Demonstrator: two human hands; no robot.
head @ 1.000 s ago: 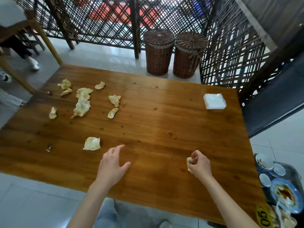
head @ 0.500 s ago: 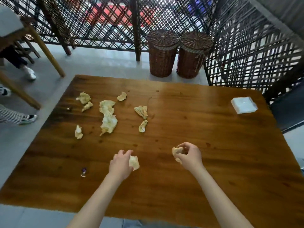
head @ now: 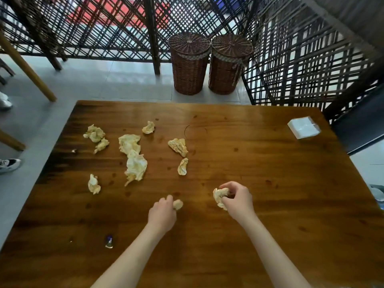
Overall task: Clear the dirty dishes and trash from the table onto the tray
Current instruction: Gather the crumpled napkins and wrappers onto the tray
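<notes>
Several crumpled, yellow-stained napkins lie on the left half of the wooden table (head: 259, 167), the biggest one (head: 135, 165) near the middle left. My left hand (head: 163, 213) grips a small crumpled napkin (head: 178, 204) just above the tabletop. My right hand (head: 236, 197) holds another crumpled napkin (head: 219, 197) a little to the right. A small purple wrapper (head: 109, 241) lies near the front left. The tray is almost out of view at the right edge.
A white pack of napkins (head: 303, 127) sits at the table's far right corner. Two lidded wicker baskets (head: 189, 63) (head: 227, 63) stand on the floor behind the table, before a dark lattice screen. A person's shoes (head: 9, 164) show at the left edge.
My left hand has picked up the napkin that lay near the front left and closed round it. The camera has swung left, so the tray with dishes has left the view.
</notes>
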